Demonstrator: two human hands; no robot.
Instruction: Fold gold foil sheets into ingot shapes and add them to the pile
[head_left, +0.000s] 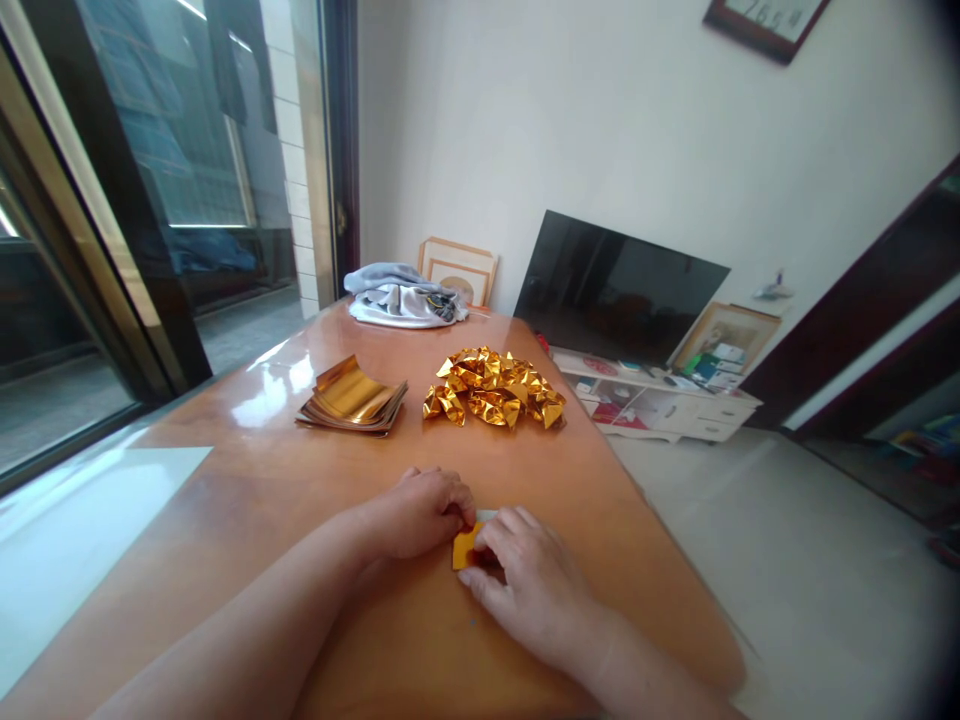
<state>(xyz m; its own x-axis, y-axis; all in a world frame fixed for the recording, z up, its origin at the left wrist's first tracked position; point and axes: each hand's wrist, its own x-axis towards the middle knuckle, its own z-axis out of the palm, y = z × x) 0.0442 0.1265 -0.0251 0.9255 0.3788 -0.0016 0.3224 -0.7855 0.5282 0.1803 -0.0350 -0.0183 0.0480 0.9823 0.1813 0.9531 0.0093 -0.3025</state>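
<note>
A small piece of gold foil paper [465, 548] lies on the wooden table between my two hands, with a pale strip showing at its far edge. My left hand [431, 512] has its fingers bent together on the paper's far left part. From the right, my right hand [529, 575] grips the paper with curled fingers, its thumb at the near edge. The fingers partly cover the sheet, so its folds are hard to make out. Beyond my hands sit a stack of gold foil sheets [352, 396] on the left and a heap of folded gold foil pieces [499, 388] on the right.
The wooden table [300, 500] has its right edge beside my right arm. A bundle of grey cloth [405, 297] rests at the far end. A television [619, 290] stands on a white cabinet [667, 410]. Glass doors [187, 150] are at left.
</note>
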